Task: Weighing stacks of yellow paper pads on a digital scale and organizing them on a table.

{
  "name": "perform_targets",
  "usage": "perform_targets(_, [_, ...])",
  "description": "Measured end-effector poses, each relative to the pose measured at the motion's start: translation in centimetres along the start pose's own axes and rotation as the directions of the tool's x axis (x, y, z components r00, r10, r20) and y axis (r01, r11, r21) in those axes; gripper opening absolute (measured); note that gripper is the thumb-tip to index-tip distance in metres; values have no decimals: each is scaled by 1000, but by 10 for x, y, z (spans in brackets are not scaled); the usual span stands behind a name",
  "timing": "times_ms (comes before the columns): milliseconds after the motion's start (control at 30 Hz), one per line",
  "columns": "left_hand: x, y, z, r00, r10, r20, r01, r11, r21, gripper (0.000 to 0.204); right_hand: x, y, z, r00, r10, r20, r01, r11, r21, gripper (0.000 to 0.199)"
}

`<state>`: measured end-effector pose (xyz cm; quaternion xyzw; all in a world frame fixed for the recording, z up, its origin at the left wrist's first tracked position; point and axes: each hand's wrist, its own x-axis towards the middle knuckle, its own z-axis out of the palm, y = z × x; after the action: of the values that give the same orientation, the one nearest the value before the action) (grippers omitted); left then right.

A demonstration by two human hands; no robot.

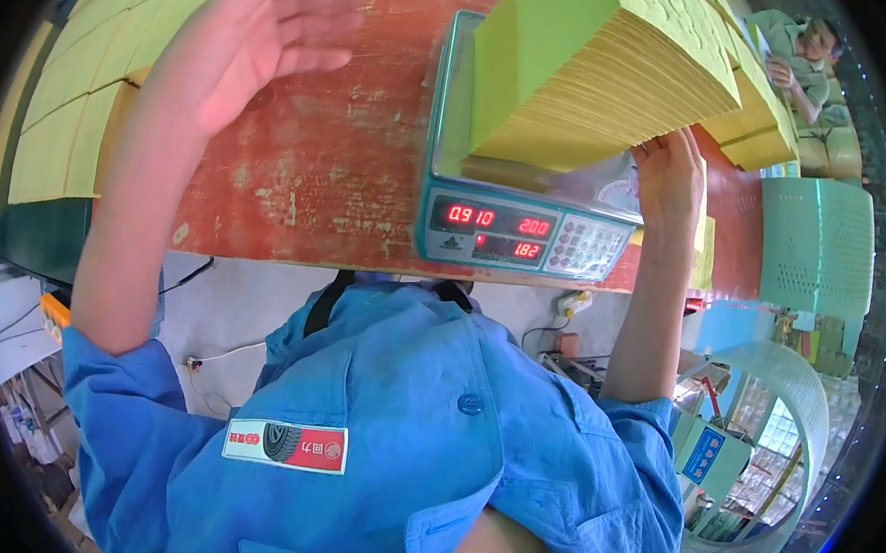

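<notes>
Bright, even daylight fills the scene with soft shadows only, the raised left hand (250, 41) is smeared by motion blur, the scale (521, 227) with its red glowing digits stays sharp, and straight edges bow strongly toward the black round rim of the fisheye picture.

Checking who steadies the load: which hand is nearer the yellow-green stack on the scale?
Right. The right hand touches the stack at its lower near edge, above the scale. The left hand is raised over the bare red table, well clear to the stack's left.
</notes>
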<state>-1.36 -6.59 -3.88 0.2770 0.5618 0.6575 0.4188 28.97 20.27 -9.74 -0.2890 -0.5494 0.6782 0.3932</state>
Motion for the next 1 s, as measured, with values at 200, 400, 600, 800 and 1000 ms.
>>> perform_targets(200, [28,62,63,998,69,-2,-69,994,85,53,46,15,16,999,-10,-38,13,995,100,36])
perform_targets(400, [86,75,112,984,-133,-120,154,971,182,58,72,25,31,996,67,57,-77,979,187,39])
perform_targets(600, [115,42,146,924,-316,214,209,889,407,56,56,36,28,983,47,178,-38,998,-55,37])
perform_targets(800, [68,36,127,823,-447,351,399,894,203,63,16,85,29,988,-112,109,129,978,-164,41])
perform_targets(1000, [66,48,126,750,-540,382,481,842,245,64,-117,55,3,990,118,-72,-125,986,-109,34])
